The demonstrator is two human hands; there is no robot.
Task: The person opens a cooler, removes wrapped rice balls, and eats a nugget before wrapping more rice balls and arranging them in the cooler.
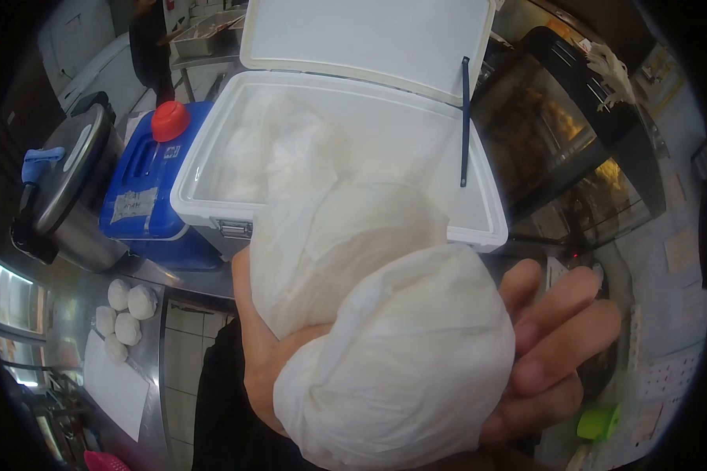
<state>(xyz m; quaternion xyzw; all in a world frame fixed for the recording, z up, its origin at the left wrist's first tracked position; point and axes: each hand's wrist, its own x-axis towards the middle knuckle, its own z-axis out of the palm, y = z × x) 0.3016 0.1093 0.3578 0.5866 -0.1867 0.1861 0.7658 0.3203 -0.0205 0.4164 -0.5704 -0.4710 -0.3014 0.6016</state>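
Note:
Close to the camera, a round bundle wrapped in white paper or cloth (404, 353) rests against the curled fingers of my right hand (550, 345). My left hand (263, 353) is wrapped round the lower part of a second white bundle (353, 228), just behind the first and touching it. Behind both stands a white cooler box (487, 208) with its lid (361, 39) raised. Inside it, at the left, lie more white wrapped bundles (279, 145). The bundles hide parts of both hands.
Left of the cooler stand a blue container with a red cap (153, 184) and a steel pot (78, 188). Several small white wrapped pieces (126, 314) sit on a steel counter (141, 439). A glass display case (558, 141) is at right. A person (151, 47) stands far back.

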